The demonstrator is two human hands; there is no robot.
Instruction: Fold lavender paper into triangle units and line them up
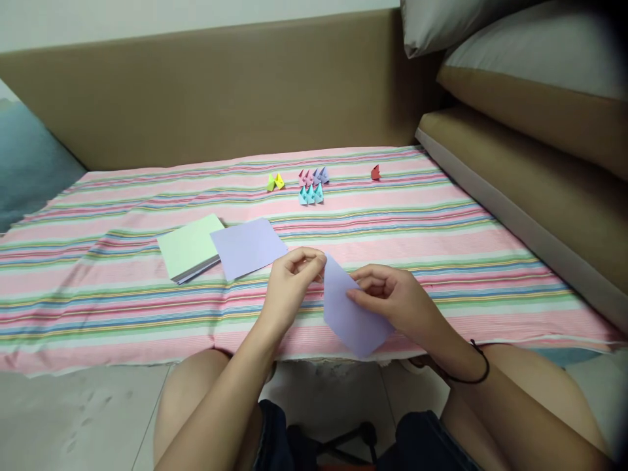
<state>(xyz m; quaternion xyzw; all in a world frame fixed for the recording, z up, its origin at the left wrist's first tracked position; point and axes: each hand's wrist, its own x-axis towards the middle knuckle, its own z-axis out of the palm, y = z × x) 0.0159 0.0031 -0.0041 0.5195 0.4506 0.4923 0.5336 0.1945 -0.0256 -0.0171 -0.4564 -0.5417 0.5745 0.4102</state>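
Note:
A purple sheet of paper (350, 320) is held up between my two hands, over the front edge of the striped cloth. My left hand (294, 275) pinches its upper left corner between thumb and fingers. On its right edge my right hand (387, 294) grips it, thumb on the near face and fingers partly hidden behind. Another purple sheet (248, 245) lies flat just beyond my left hand. Beside that sheet, to the left, is a stack of paper (191, 245) with a pale green sheet on top.
Small folded paper pieces stand farther back: yellow ones (275, 182), pink and purple ones (314, 175), blue ones (311, 194) and a red one (375, 173). The striped cloth (122, 314) covers the seat. Cushions (534, 176) pile up at right; a brown backrest (220, 91) rises behind.

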